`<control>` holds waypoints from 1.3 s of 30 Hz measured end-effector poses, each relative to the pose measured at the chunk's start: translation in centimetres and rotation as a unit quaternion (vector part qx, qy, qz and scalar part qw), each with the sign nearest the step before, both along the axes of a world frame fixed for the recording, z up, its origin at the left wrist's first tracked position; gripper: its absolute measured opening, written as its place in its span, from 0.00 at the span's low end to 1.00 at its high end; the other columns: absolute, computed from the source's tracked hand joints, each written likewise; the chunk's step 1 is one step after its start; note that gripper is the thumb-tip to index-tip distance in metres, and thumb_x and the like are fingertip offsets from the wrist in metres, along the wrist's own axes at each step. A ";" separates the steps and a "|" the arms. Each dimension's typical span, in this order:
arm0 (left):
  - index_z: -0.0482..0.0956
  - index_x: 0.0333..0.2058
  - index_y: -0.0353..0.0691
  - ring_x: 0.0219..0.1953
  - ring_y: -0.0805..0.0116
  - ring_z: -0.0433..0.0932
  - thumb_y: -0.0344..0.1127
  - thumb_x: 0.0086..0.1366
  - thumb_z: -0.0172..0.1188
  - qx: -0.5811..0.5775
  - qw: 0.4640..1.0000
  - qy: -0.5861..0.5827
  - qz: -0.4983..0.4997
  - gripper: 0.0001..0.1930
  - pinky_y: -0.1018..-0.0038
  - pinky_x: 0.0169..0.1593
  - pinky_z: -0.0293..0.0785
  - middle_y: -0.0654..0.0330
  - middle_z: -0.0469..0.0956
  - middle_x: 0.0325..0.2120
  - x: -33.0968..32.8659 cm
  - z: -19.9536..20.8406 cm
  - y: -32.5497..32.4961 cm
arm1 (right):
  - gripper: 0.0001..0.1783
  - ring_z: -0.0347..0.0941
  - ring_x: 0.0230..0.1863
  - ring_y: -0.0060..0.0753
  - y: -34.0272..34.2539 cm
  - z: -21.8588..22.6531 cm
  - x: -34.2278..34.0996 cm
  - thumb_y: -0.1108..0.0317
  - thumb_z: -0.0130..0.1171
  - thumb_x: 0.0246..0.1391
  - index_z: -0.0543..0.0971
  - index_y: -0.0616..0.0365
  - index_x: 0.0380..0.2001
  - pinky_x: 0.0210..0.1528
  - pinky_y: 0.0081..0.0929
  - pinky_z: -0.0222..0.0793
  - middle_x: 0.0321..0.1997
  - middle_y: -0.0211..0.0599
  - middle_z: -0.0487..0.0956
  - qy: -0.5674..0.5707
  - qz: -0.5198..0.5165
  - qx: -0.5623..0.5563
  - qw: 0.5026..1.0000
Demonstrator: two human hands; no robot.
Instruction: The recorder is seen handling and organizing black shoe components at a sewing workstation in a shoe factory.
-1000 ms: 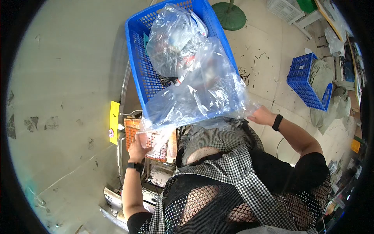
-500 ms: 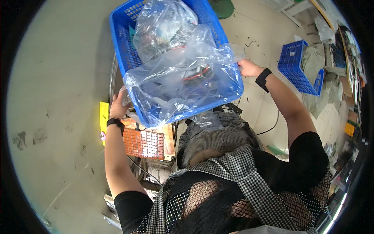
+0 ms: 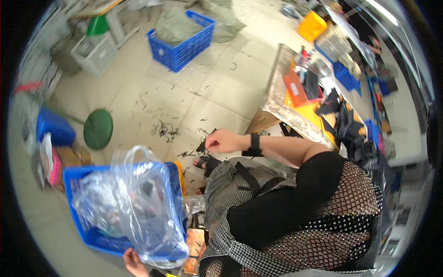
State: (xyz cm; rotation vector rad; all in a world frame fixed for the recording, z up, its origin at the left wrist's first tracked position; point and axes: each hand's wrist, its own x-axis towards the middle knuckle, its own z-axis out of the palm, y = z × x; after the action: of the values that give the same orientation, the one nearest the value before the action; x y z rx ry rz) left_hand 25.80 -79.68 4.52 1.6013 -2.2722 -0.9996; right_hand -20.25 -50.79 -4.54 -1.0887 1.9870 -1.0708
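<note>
A blue perforated plastic basket [image 3: 74, 184], lined with a large clear plastic bag [image 3: 147, 217], stands at my lower left. Inside the basket, bundled clear plastic [image 3: 99, 196] covers contents I cannot make out. My left hand [image 3: 134, 263] is at the basket's near rim beside the bag, its fingers apart and gripping nothing that I can see. Away from the basket, my right hand [image 3: 224, 141] is raised over the floor in front of my apron, its fingers curled in with nothing visible in them.
A worktable [image 3: 277, 92] to the right carries an orange-red tray [image 3: 295, 87] and black scraps. Beyond lie a blue crate [image 3: 182, 48] with a pale sack and a white crate [image 3: 94, 53]. A green round stool [image 3: 98, 129] stands left; dark scraps [image 3: 166, 131] litter the floor.
My view has swung right, bringing the worktable into sight and the basket to the lower left. My right hand has left the basket's rim and bag edge; my left stays by the rim.
</note>
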 end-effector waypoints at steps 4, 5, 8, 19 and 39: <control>0.73 0.47 0.29 0.42 0.63 0.75 0.25 0.60 0.57 0.013 0.986 -0.005 -0.169 0.16 0.70 0.48 0.70 0.51 0.78 0.41 -7.8 0.9 0.2 | 0.06 0.75 0.26 0.37 7.7 0.9 0.3 0.69 0.57 0.46 0.78 0.59 0.28 0.32 0.30 0.70 0.24 0.40 0.79 0.034 -0.167 0.029 0.985; 0.73 0.48 0.30 0.42 0.63 0.75 0.25 0.60 0.57 0.020 0.982 -0.021 -0.188 0.16 0.70 0.48 0.71 0.51 0.78 0.41 -9.5 1.5 0.2 | 0.07 0.75 0.26 0.38 9.5 1.0 0.3 0.69 0.57 0.46 0.78 0.60 0.28 0.32 0.30 0.71 0.24 0.41 0.79 0.046 -0.216 0.003 0.975; 0.73 0.48 0.30 0.44 0.62 0.75 0.26 0.60 0.57 -0.010 0.959 -0.066 -0.277 0.16 0.69 0.47 0.71 0.50 0.77 0.42 -15.3 2.4 2.1 | 0.07 0.74 0.26 0.31 15.8 0.4 -1.1 0.70 0.58 0.48 0.78 0.61 0.31 0.31 0.25 0.70 0.25 0.39 0.78 0.016 -0.312 0.024 0.950; 0.71 0.50 0.34 0.44 0.65 0.75 0.28 0.62 0.57 -0.075 0.796 -0.065 -0.598 0.17 0.71 0.47 0.72 0.52 0.76 0.44 -39.3 1.4 13.2 | 0.07 0.77 0.28 0.42 37.1 -1.1 -2.9 0.69 0.56 0.45 0.78 0.61 0.26 0.32 0.34 0.71 0.24 0.44 0.78 0.104 -0.667 0.017 0.738; 0.72 0.49 0.33 0.40 0.58 0.77 0.32 0.62 0.56 -0.003 0.335 -0.079 -0.939 0.18 0.68 0.44 0.73 0.51 0.78 0.38 -64.5 0.5 43.4 | 0.12 0.73 0.37 0.41 46.4 3.5 23.2 0.74 0.60 0.43 0.74 0.61 0.35 0.39 0.35 0.70 0.33 0.43 0.73 0.258 -0.935 0.218 0.108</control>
State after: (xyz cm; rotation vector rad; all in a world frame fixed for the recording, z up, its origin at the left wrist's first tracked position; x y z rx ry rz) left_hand -38.71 -36.32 5.06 -2.0943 -3.1586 -0.6377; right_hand 2.95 -4.40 -1.00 -1.5396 -1.5736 0.1625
